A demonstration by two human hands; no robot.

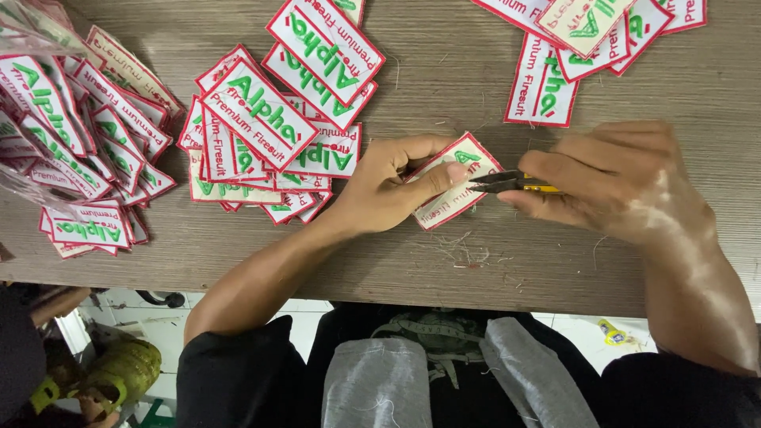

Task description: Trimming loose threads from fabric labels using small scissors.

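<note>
The patch (453,184), a white rectangle with a red stitched border and green lettering, sits mid-frame, pinched by the left hand (388,186). The right hand (614,182) grips yellow-handled thread snips (511,182) at its edge. Similar patches (269,119) lie heaped across the grey wood-grain surface (444,79); thread scraps (464,254) lie below.

A single head-worn camera is looking almost straight down from above the person, sitting close over the wooden tabletop (444,71). It is facing toward twelve o'clock, with the tabletop's near edge and the person's lap lying at six o'clock.
</note>
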